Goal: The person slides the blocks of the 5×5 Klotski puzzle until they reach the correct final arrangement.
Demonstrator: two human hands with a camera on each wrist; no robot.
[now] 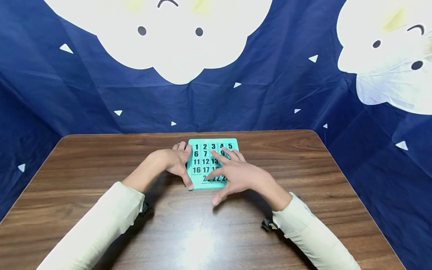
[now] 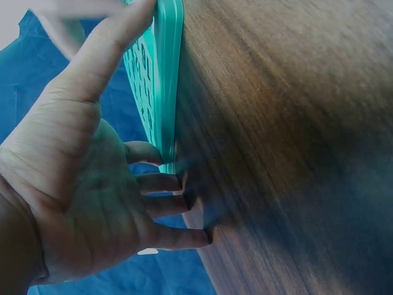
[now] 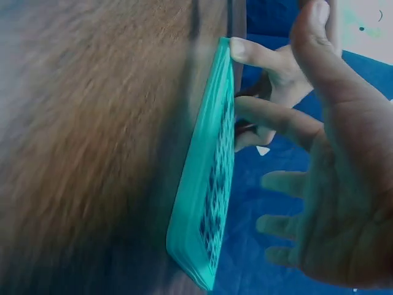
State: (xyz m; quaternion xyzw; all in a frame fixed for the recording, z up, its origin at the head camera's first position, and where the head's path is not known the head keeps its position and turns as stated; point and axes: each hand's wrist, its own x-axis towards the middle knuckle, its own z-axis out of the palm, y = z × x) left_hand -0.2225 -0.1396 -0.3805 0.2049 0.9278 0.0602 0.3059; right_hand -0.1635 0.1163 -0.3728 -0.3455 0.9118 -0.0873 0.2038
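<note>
A turquoise sliding number puzzle (image 1: 199,184) lies flat on the wooden table, its black-numbered tiles in rows within a raised frame. A gap shows in the lower left corner, beside tile 21. My left hand (image 1: 177,162) braces the puzzle's left side. Its thumb (image 2: 116,43) presses the near corner and its index finger touches the side, while other fingertips rest on the table. Over the puzzle's right part spreads my right hand (image 1: 237,174), its index fingertip at tile 21 and its thumb out past the near edge. This hand hides several tiles on the right.
The brown wooden table (image 1: 101,157) extends around the puzzle, with its far edge just behind it. Dark blue cloth (image 1: 209,105) with white cloud shapes and small triangles hangs behind and at the sides. Dark straps (image 1: 269,225) show at both cuffs. A light glare lies on the near tabletop.
</note>
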